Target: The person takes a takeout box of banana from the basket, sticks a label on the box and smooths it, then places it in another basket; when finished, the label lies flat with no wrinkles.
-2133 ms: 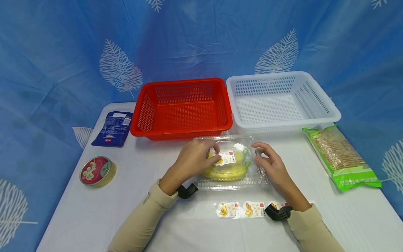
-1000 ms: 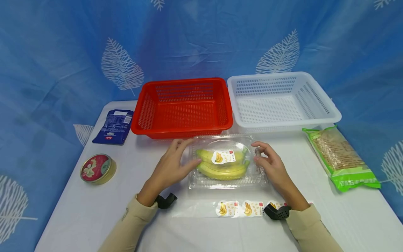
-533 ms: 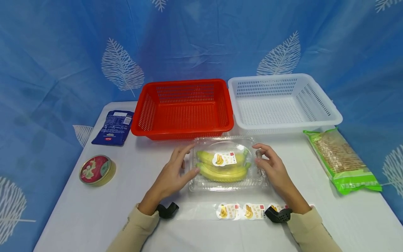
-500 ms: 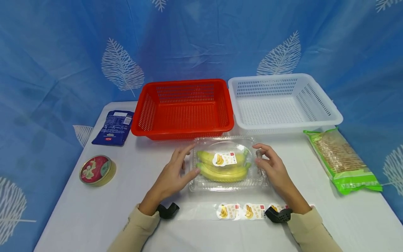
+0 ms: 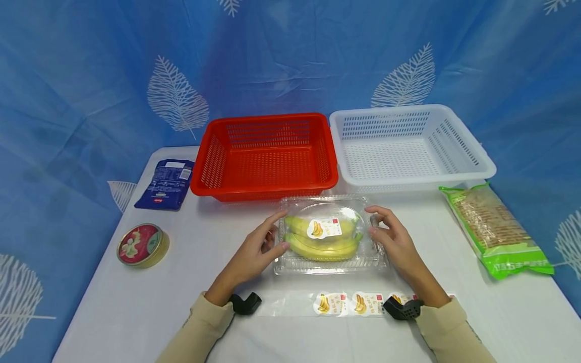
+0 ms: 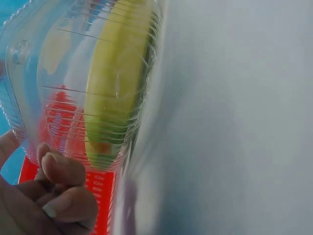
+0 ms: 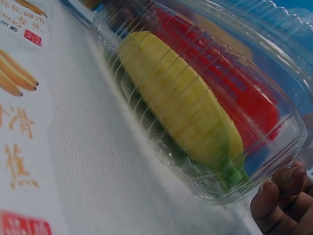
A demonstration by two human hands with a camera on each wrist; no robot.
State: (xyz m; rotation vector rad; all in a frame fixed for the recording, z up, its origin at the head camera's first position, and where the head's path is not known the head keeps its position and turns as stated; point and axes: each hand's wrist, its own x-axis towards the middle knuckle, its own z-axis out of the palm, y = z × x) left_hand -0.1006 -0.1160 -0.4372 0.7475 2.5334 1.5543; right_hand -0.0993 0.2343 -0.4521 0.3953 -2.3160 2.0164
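Observation:
A clear plastic clamshell box (image 5: 333, 264) with yellow bananas (image 5: 324, 249) inside lies closed on the table in the head view. On its lid sits a white banana sticker (image 5: 324, 228). My left hand (image 5: 254, 254) grips the box's left edge, thumb near the front and forefinger farther back; its other fingers curl below, as the left wrist view shows. At the opposite end, my right hand (image 5: 395, 242) pinches the right rim. In the right wrist view the right fingertips (image 7: 266, 198) meet the box's corner.
Behind the box stand a red basket (image 5: 268, 191) and a white basket (image 5: 415, 179). A strip of banana stickers (image 5: 330, 303) lies in front. To the left are a blue pouch (image 5: 164, 184) and a round tin (image 5: 142, 245); a green-edged food bag (image 5: 497, 229) lies right.
My left hand has come off the sticker on the lid, moved left, then closed in on the box's left edge. The right hand has stayed at the right rim.

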